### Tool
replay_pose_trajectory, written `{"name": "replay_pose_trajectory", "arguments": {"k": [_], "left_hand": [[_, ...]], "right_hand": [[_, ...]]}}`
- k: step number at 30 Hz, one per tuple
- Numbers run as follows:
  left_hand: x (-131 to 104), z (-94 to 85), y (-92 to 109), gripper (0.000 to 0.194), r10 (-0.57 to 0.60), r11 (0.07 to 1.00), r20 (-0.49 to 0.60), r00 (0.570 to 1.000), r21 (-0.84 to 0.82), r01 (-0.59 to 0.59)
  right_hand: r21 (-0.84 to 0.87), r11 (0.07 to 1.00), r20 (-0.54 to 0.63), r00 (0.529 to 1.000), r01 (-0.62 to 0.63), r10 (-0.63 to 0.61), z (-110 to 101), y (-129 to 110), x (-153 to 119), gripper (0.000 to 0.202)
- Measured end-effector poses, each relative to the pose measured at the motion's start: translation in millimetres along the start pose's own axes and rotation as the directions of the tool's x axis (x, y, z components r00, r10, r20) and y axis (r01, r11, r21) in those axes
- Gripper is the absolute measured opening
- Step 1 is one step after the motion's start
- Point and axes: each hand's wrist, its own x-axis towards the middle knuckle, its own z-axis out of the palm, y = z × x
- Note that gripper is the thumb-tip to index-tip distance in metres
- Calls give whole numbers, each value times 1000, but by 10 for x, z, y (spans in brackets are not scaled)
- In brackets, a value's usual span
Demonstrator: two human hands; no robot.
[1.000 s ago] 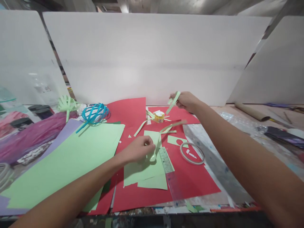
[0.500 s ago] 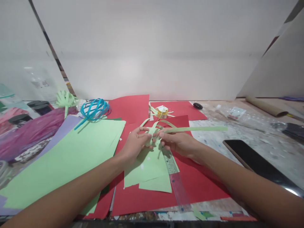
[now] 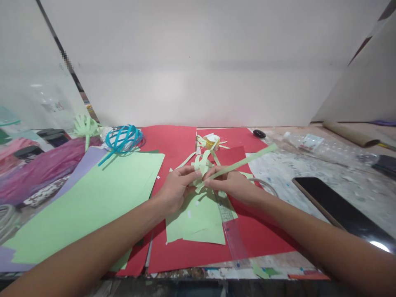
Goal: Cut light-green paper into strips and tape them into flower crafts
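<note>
My left hand (image 3: 182,185) pinches a light green woven piece of paper strips (image 3: 202,163), its loose ends fanning out toward the back. Close against it, my right hand (image 3: 227,183) is closed at the same piece, gripping a long light green paper strip (image 3: 250,160) that slants up to the right. Some fingertips of both hands are hidden behind the paper. Beneath the hands lie light green paper sheets (image 3: 194,225) and a clear ruler (image 3: 233,237), on top of red paper (image 3: 262,243).
A yellow tape roll (image 3: 212,142) stands behind the hands. At left are a large green sheet (image 3: 102,198), a blue strip ball (image 3: 123,140) and a green paper flower (image 3: 86,126). A phone (image 3: 337,206) and a plastic bottle (image 3: 324,146) lie at right.
The long strip has swung from nearly level to slanting up to the right. Both hands have shifted slightly, and the woven piece is tilted differently between them.
</note>
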Motion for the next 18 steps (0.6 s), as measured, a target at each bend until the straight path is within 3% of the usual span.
{"name": "replay_pose_trajectory", "arguments": {"k": [4,9,13,18], "left_hand": [[0,-3,-7,21,9,999,-6,1000,-50,-9],[-24,26,20,18,8,998,73,997,-70,-2],[-57,53,47,21,-22,996,2,1000,-81,22],[-68,61,56,31,-39,996,-50,998,-85,35]], "right_hand": [[-15,998,-65,996,59,-60,21,3,-3,6],[218,973,-87,995,73,-55,3,33,24,9],[531,847,-80,997,27,19,-68,54,81,16],[692,721,-63,990,-48,127,-161,58,137,17]]}}
